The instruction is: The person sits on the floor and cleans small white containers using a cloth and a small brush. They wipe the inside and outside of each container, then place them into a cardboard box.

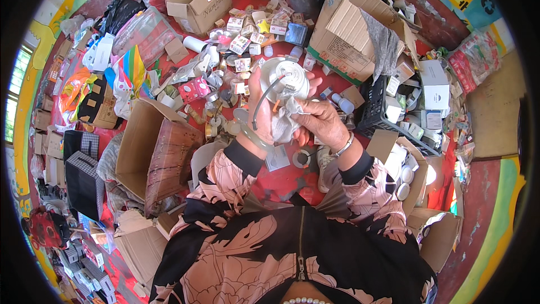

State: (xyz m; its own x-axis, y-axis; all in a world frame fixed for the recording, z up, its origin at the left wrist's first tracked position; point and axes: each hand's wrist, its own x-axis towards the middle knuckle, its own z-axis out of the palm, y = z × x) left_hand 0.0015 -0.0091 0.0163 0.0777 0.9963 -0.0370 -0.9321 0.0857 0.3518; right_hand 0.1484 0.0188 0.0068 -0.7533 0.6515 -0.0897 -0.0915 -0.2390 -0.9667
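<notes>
The left hand [257, 93] cups a round white fixture [288, 72], probably light, stiff, best rim-held; the right hand [326, 125] pinches a rag [283, 125].

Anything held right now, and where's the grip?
Left hand: a round white fixture with a dark cable, cupped from beneath around its sides. Right hand: a whitish cloth, pinched at its upper right.

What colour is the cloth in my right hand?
The cloth is greyish white, seen best in the head view.
</notes>
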